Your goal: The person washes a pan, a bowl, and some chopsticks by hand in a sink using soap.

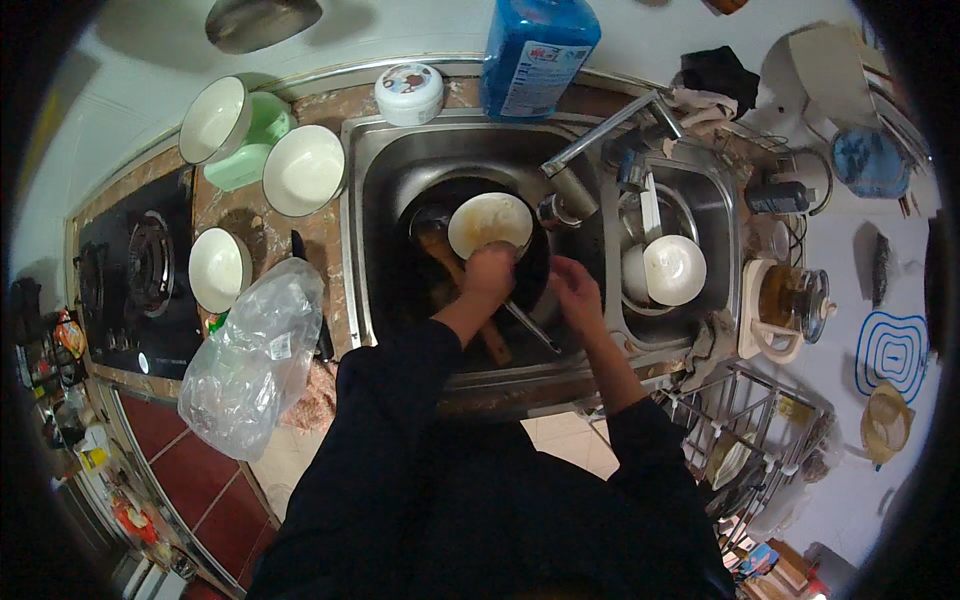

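Observation:
A white bowl (489, 214) with yellowish residue inside is over a black wok (536, 262) in the large sink basin. My left hand (491, 276) grips the bowl at its near rim. My right hand (577, 292) is at the wok's right edge, fingers bent; whether it grips the rim is unclear. Below my left hand, a thin metal handle (534, 328) slants toward the basin's front. A wooden spatula (442, 255) leans out of the wok, passing partly behind my left wrist. The faucet (574, 196) hangs just right of the bowl.
The smaller basin holds a white bowl (679, 270) and other dishes. More bowls (304, 171) and a plastic bag (255, 352) lie left of the sink, beside a black cooktop (135, 277). Behind stands a blue detergent bottle (536, 60). A glass teapot (787, 294) is at right.

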A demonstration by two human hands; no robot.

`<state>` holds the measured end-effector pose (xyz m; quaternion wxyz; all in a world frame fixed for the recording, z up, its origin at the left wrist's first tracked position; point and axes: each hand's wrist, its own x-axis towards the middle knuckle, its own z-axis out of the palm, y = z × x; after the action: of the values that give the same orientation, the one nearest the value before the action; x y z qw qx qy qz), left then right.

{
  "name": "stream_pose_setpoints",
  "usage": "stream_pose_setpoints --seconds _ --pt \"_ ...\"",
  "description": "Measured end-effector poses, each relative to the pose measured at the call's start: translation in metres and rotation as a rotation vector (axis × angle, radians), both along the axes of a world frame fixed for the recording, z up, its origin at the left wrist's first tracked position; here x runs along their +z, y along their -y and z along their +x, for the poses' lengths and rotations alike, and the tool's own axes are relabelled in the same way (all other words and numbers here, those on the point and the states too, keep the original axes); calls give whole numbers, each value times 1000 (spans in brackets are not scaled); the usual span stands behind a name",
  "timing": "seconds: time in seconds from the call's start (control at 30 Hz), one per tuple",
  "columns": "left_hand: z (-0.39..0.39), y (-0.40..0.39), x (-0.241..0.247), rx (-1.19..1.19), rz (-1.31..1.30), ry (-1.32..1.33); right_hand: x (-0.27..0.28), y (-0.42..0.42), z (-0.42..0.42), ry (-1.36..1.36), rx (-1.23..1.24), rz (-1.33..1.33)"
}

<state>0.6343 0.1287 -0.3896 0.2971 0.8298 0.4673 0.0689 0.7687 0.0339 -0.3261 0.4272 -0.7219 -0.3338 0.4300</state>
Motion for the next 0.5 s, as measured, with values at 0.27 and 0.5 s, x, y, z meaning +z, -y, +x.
stream_pose_setpoints --seconds 0.27,0.5 --pt "2 31 60 197 -55 449 1 -37 -33 -605 -296 -39" --pt "-22 31 66 -149 -240 377 9 -46 -24 -522 -340 33"
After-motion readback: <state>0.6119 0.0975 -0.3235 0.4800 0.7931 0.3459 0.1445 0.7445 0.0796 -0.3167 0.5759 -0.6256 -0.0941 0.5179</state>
